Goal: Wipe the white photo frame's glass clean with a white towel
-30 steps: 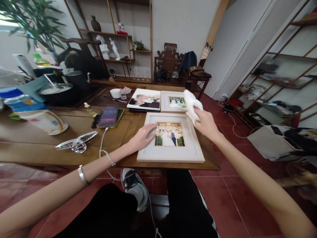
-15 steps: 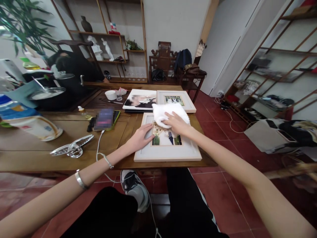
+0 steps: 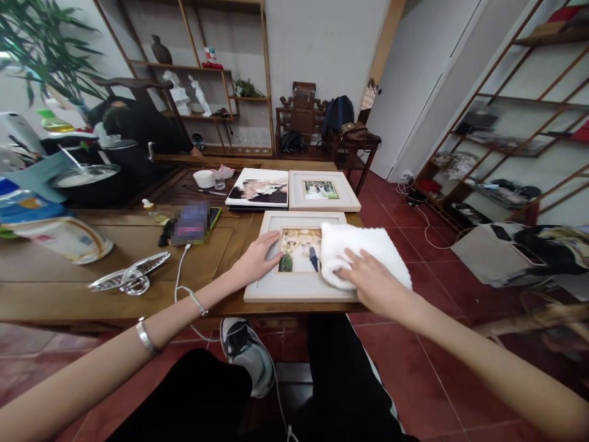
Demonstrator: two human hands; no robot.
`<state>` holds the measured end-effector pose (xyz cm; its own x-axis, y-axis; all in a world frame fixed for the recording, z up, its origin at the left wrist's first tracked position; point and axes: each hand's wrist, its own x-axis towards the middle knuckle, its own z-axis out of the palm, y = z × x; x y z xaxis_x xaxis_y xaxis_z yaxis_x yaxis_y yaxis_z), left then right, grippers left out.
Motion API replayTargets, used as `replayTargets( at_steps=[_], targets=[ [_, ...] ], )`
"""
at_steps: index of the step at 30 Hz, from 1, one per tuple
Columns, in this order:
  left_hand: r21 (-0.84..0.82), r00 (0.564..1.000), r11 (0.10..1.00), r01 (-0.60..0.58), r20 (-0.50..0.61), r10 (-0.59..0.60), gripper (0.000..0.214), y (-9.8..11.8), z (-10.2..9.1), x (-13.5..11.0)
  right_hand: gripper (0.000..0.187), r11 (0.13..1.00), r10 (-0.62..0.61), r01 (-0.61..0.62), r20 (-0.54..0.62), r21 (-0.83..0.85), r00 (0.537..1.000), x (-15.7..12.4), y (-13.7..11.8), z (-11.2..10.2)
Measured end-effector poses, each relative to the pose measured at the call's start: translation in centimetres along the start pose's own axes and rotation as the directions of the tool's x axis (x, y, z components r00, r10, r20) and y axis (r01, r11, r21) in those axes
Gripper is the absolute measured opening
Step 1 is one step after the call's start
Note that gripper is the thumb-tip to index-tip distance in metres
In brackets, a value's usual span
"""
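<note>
Wiping in hand: right hand point(image 3: 372, 285), fingers spread flat, presses white cloth point(image 3: 363, 250) on right side of near picture frame point(image 3: 294, 288). Left hand point(image 3: 257, 258), fingers extended, pins left edge. Uncovered left part likely calls for leftward sweep and steady hold.

left hand point(image 3: 257, 258) flat, fingers pointing forward, right hand point(image 3: 368, 285) palm down, fingers apparently flat, both arms outstretched

Silver bangle point(image 3: 146, 337), thin bracelet point(image 3: 197, 302) behind left grip point(image 3: 258, 259); black white-striped trousers point(image 3: 202, 393); grey sneaker point(image 3: 248, 353).
</note>
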<state>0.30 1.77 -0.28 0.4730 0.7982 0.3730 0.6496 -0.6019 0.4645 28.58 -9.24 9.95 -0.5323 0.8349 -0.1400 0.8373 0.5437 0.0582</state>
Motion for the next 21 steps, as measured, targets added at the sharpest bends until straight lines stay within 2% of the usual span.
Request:
replayTargets(
  at_steps=[3, 6, 8, 12, 16, 18, 21],
  targets=[
    [-0.002, 1.0, 1.0, 0.002, 0.002, -0.002, 0.055, 0.0, 0.0, 0.0, 0.069, 0.997, 0.008, -0.015, 0.093, 0.078, 0.996, -3.2, -2.6, -0.6],
    [-0.003, 1.0, 1.0, -0.001, 0.007, 0.001, 0.056, 0.0, -0.1, 0.0, 0.071, 0.991, 0.037, -0.047, 0.086, 0.121, 0.996, -3.4, -2.9, -0.3],
    [-0.003, 1.0, 1.0, -0.007, 0.014, 0.007, 0.056, -0.1, -0.1, 0.0, 0.071, 0.991, 0.053, -0.057, 0.036, 0.123, 0.998, -1.6, -1.7, 0.5],
    [0.002, 1.0, 1.0, -0.013, 0.023, 0.013, 0.056, -0.2, -0.2, 0.0, 0.066, 0.993, 0.114, -0.107, -0.151, 0.054, 0.982, 4.7, 2.3, 1.9],
    [0.005, 1.0, 1.0, -0.005, 0.025, 0.005, 0.057, -0.3, -0.1, -0.1, 0.064, 0.994, 0.107, -0.103, -0.199, 0.03, 0.974, 10.0, 5.5, 2.0],
    [0.004, 1.0, 1.0, 0.002, 0.026, -0.002, 0.057, -0.3, 0.0, -0.1, 0.061, 0.996, 0.085, -0.083, -0.198, 0.015, 0.976, 10.9, 5.8, 2.0],
    [-0.002, 1.0, 1.0, 0.006, 0.025, -0.006, 0.057, -0.4, 0.0, 0.0, 0.057, 1.0, 0.018, -0.021, -0.166, -0.016, 0.986, 9.3, 4.6, 2.1]
  ],
)
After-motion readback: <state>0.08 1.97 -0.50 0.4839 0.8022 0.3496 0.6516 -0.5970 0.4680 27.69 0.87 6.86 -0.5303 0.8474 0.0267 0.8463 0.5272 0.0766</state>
